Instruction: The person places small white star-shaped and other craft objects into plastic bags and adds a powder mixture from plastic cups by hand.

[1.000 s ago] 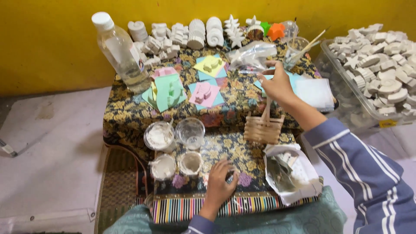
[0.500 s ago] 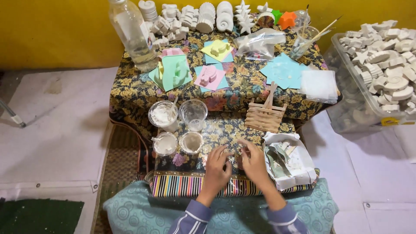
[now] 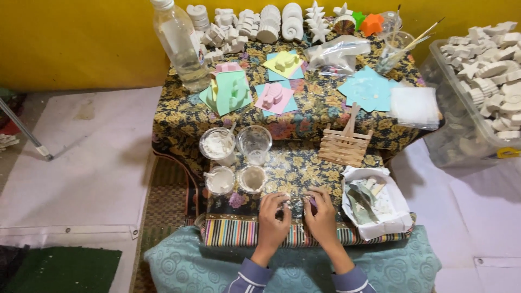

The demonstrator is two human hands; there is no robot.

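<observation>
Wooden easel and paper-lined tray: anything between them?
No. In the head view, only bare floral tablecloth separates the small wooden easel from the paper-lined tray in front of it.

4 cups [image 3: 218, 145], 1 bottle [image 3: 179, 43], 2 hands [image 3: 274, 214], 1 easel [image 3: 345, 142]

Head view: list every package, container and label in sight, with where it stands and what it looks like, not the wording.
Plastic bottle: table's far left, upright, clear, white cap.
Plastic bag: far centre, clear, crumpled, holding white pieces.
Plastic bin: right of the table, clear, full of white plaster shapes.
Yellow label: on the bin's front wall, small.
</observation>
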